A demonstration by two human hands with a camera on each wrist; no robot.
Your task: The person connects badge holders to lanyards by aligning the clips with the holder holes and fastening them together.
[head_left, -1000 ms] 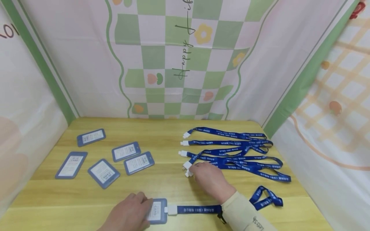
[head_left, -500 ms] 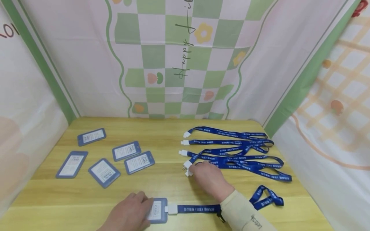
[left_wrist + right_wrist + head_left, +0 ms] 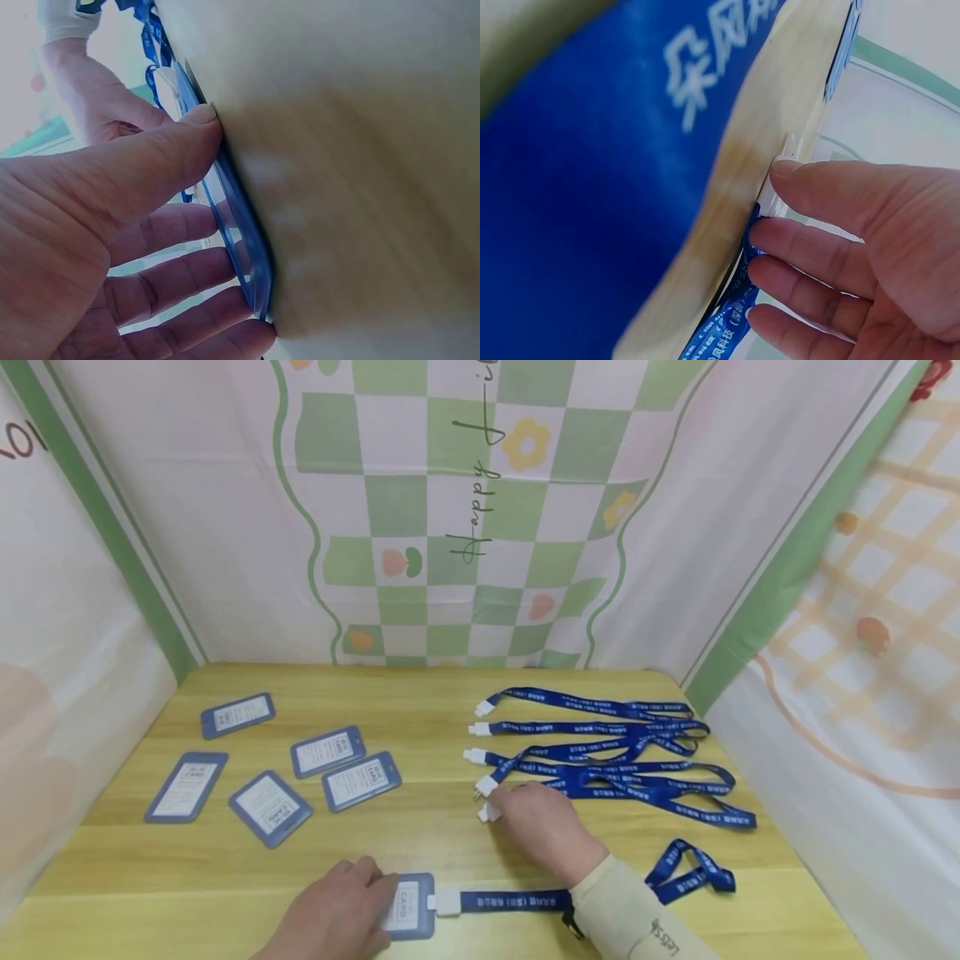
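Note:
My left hand [image 3: 337, 906] grips a blue card holder [image 3: 412, 906] lying at the table's front, thumb on one edge and fingertips along the other. A white clip [image 3: 448, 902] joins this holder to a navy printed lanyard [image 3: 516, 902], which runs right and passes behind my right wrist. Farther back, my right hand [image 3: 547, 827] pinches the end of another navy lanyard [image 3: 731, 319] by its white clip [image 3: 771, 193]. A neighbouring lanyard's white clip [image 3: 486, 787] lies right beside those fingertips. My palm hides part of the pinched strap.
Several blue card holders [image 3: 270, 808] lie spread over the left of the wooden table [image 3: 420, 718]. More navy lanyards [image 3: 592, 728] are laid out at the right, some straps crossing. A printed cloth [image 3: 401, 510] hangs behind the table.

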